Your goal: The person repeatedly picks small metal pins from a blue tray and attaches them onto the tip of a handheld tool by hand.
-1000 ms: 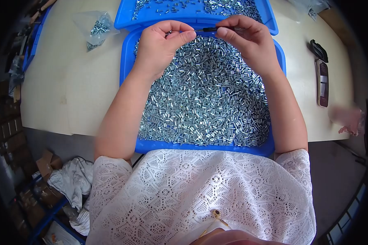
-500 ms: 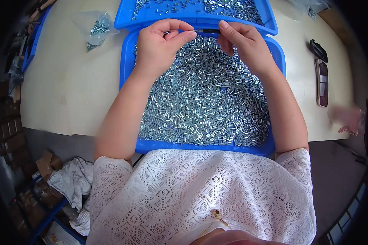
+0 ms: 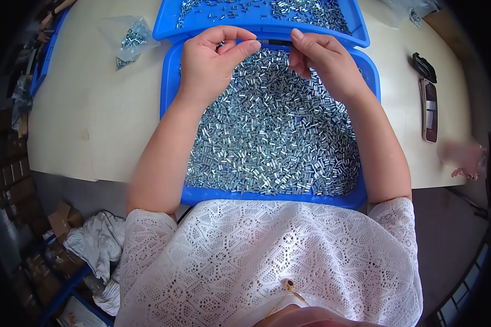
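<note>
A pale table (image 3: 109, 114) holds a deep blue bin (image 3: 168, 71) heaped with small, shiny metal pieces (image 3: 267, 136), a second blue tray (image 3: 229, 23) at its far edge. Over the bin's far side, a worker's bare left hand (image 3: 208, 62) and right hand (image 3: 330, 62) meet at a slim black tool (image 3: 279, 42), held level between them. The left thumb and forefinger pinch its thin metal end; whether a loose piece sits between them cannot be told. The right thumb and bent fingers close about the dark handle's outer end, the contact partly hidden. The tool looks light and stiff, best taken by its handle, its narrow tip likely the weaker part. The pieces look hard, smooth and apt to roll or slip, each calling for a fingertip pinch around its sides.
</note>
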A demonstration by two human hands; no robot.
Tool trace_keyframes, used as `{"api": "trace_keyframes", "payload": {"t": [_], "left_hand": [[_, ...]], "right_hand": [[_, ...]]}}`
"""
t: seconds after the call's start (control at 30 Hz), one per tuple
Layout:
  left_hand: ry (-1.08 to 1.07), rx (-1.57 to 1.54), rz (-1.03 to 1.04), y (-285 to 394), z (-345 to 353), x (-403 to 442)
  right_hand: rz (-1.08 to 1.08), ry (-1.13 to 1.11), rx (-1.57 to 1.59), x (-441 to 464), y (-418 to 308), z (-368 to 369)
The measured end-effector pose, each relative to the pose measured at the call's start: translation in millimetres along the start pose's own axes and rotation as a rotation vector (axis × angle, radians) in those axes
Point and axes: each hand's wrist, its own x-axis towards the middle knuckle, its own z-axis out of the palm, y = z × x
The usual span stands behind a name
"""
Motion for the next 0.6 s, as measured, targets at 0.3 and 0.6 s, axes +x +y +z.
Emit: {"api": "trace_keyframes", "payload": {"t": [0.3, 0.6], "left_hand": [[-0.001, -0.003, -0.026, 3.4, 1.2, -1.0], [0.005, -0.018, 0.015, 4.5, 1.6, -2.1]], "right_hand": [[-0.049, 0.138, 0.052, -0.5, -7.3, 12.4], [-0.053, -0.001, 0.164, 1.8, -2.9, 8.7]]}}
